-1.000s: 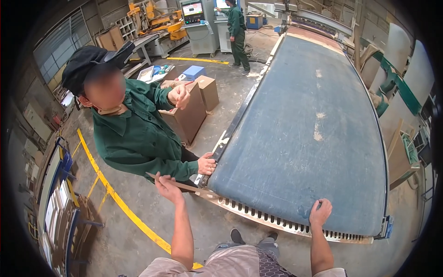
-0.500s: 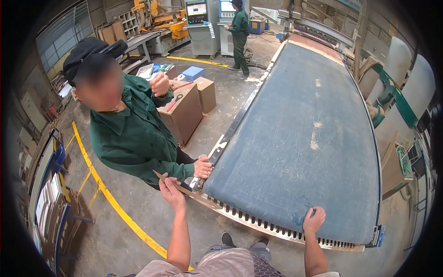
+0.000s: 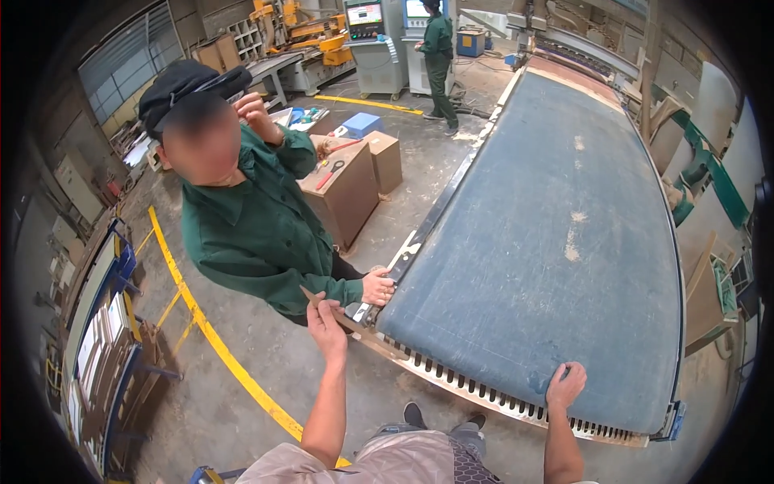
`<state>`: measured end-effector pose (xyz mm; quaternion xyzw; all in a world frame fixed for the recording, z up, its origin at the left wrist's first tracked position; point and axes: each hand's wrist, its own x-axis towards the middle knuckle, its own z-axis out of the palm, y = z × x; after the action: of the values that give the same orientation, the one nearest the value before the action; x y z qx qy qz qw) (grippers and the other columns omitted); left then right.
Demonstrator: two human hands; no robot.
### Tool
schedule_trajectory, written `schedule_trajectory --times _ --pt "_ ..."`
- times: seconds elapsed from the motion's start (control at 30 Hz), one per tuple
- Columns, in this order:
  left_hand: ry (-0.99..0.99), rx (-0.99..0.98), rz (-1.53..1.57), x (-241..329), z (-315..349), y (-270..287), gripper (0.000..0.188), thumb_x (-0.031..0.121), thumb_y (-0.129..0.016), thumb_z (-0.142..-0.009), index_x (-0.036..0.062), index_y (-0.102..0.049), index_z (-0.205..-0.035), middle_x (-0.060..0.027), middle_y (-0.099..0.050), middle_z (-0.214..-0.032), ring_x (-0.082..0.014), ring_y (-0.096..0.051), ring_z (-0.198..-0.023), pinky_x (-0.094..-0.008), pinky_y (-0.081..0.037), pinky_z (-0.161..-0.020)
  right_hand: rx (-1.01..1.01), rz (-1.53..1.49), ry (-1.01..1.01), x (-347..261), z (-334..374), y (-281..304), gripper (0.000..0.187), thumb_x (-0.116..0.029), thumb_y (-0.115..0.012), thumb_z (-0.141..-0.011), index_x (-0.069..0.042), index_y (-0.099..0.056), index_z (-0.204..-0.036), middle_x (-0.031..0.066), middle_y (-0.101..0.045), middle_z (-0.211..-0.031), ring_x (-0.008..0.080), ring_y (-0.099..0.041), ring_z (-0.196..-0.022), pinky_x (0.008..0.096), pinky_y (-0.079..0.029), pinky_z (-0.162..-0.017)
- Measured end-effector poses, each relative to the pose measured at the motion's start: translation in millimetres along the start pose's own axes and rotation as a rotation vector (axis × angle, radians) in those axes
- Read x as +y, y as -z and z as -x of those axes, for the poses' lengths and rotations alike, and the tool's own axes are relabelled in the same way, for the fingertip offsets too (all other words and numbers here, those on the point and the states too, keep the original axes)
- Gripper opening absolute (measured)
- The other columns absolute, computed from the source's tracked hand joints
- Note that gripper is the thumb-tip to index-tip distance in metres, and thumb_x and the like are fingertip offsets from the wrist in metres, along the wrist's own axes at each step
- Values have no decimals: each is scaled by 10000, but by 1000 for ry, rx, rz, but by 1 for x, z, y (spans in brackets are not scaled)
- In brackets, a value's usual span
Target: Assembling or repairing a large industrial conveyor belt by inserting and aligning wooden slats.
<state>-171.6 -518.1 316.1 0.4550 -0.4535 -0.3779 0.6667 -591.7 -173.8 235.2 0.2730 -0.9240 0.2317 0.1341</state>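
A co-worker (image 3: 250, 210) in a green shirt, at the left of the frame, has lifted a raised hand (image 3: 258, 117) from in front of the chest to beside the cap over the last second, while the other hand (image 3: 377, 285) has stayed on the left edge of the machine. Near the top of the frame, a second worker (image 3: 437, 68) has lowered the arm that was up at a screen. The work in hand looks little altered by this: the left hand (image 3: 327, 327) still pinches a thin brown strip (image 3: 363, 329) left of centre, and the strip slants down rightward to the near left corner of the dark belt (image 3: 516, 266). The right hand (image 3: 566, 387) still lies on the near edge of the belt at lower right, loosely curled, thumb apart from fingers, nothing visible in it.

The belt ends low in the frame above a slotted rail (image 3: 492, 395). The strip's upper end shows close by the co-worker's sleeve; whether they touch I cannot tell, so room there seems tight. Upward from the right hand the belt stretches wide, with pale dust along its middle. Grey floor (image 3: 387, 387) spreads between the rail and a curving yellow line (image 3: 230, 343) at lower left
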Motion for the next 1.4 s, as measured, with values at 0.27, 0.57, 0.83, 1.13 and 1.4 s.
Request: schedule_trajectory --times 0.27,0.57,0.83,1.13,1.4 --pt "-16 -18 -4 4 -4 1 288 250 -489 -1094 19 -559 -1252 -39 -649 -897 -117 -608 -765 -268 -517 -737 49 -33 31 5 4 -5 178 -181 -605 -944 -56 -588 -1069 141 -586 -1144 350 -528 -1132 474 -401 -988" --pt "6 -5 -15 3 -1 -7 292 226 -488 -1089 -5 -582 -1241 -52 -666 -899 -118 -617 -760 -267 -521 -735 82 -11 48 11 3 -6 170 -177 -625 -930 -55 -591 -1043 151 -590 -1111 357 -536 -1106 468 -413 -970" --pt "30 21 6 0 1 -5 284 219 -503 -1083 -7 -595 -1227 -53 -667 -907 -118 -620 -760 -266 -510 -721 75 -10 47 5 0 -6 174 -179 -634 -920 -53 -590 -1032 152 -593 -1114 357 -534 -1117 469 -412 -975" --pt "32 38 -12 -15 6 7 281 218 -503 -1084 -3 -594 -1232 -54 -668 -911 -122 -635 -778 -273 -519 -734 77 -12 35 6 6 -3 183 -171 -642 -912 -53 -587 -1040 152 -595 -1108 358 -535 -1118 474 -411 -980" --pt "91 17 -7 -25 22 16 277 220 -499 -1085 -5 -573 -1229 -64 -676 -962 -138 -653 -833 -276 -529 -777 93 -9 51 11 4 -6 170 -187 -631 -927 -56 -597 -1031 149 -600 -1115 355 -541 -1111 473 -415 -974"
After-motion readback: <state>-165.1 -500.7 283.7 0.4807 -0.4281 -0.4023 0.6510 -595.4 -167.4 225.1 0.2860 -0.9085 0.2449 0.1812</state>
